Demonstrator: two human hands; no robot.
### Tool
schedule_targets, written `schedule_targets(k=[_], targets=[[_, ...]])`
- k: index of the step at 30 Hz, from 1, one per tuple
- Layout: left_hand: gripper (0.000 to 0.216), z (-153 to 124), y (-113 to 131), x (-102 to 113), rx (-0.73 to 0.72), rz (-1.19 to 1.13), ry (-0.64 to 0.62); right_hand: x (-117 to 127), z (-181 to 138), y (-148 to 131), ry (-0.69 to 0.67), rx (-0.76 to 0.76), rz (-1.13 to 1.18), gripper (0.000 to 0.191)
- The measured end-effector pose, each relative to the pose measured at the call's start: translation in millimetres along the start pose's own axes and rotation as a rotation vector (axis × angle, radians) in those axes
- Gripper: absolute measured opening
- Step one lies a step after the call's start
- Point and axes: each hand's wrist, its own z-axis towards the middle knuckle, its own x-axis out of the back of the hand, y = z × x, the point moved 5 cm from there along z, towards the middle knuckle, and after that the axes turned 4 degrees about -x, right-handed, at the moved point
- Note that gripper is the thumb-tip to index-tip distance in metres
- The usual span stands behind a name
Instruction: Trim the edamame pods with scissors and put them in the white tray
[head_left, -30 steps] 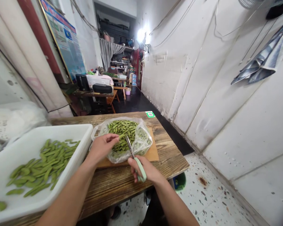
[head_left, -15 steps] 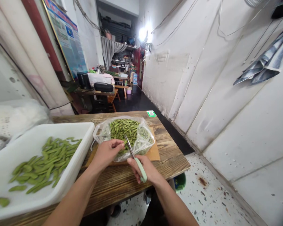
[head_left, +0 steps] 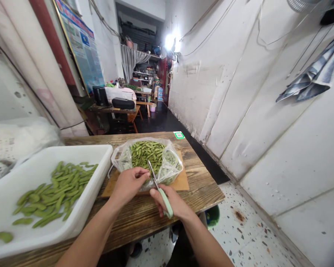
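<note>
My right hand is closed around the pale green handles of a pair of scissors, whose metal blades point away over a clear plastic bag. That bag lies open, full of green soybean pods. Beside the blades, my left hand pinches thumb against forefinger at the bag's near side. A pod appears to be in this pinch, mostly hidden by the fingers. To the left stands a white plastic tub with more pods spread over its bottom.
A brown board lies under the bag on the wooden table. A QR-code card sits at the table's far edge. Plastic bags are heaped behind the tub. A green bin stands below. A person sits far back.
My left fingertips have shifted slightly right and nearer the scissor blades. The pod that showed at the fingertips is now mostly out of sight. The right hand has barely moved.
</note>
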Motion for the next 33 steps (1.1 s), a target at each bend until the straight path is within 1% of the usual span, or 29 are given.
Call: schedule_targets(k=[3, 5, 8, 11, 13, 18, 22, 25, 29, 33], targets=[[0.029, 1.0, -6.0, 0.4, 0.03, -0.045, -0.002, -0.9, 0.5, -2.7, -0.005, 0.042, 0.016, 0.045], [0.033, 2.7, -11.8, 3.6, 0.065, -0.126, 0.043, -0.9, 0.8, -3.9, -0.002, 0.029, 0.044, 0.046], [0.04, 4.2, -17.6, 8.5, 0.117, -0.343, 0.139, -1.1, 1.0, -5.4, 0.015, 0.019, 0.06, 0.049], [0.045, 3.2, -17.0, 7.0, 0.15, -0.549, 0.161, -4.4, 1.2, -4.8, -0.013, 0.018, 0.06, 0.053], [0.045, 1.3, -15.9, 3.5, 0.171, -0.619, 0.157, -6.6, 1.1, -3.9, -0.035, 0.016, 0.058, 0.053], [0.04, -3.0, -16.7, -4.3, 0.208, -0.662, 0.154, -7.0, 0.2, -4.4, -0.042, 0.029, 0.039, 0.051], [0.038, -4.4, -17.2, -3.6, 0.198, -0.676, 0.193, -5.2, -0.4, -5.2, -0.044, 0.057, 0.006, 0.048], [0.038, -5.2, -17.6, -3.3, 0.202, -0.669, 0.194, -4.7, -1.2, -6.7, -0.041, 0.071, -0.013, 0.047], [0.037, -6.0, -19.2, -3.0, 0.204, -0.658, 0.19, -2.7, -3.6, -13.0, -0.017, 0.057, 0.01, 0.047], [0.036, -5.2, -23.7, 0.9, 0.227, -0.686, 0.206, -2.6, -3.6, -17.4, -0.042, 0.014, 0.045, 0.047]])
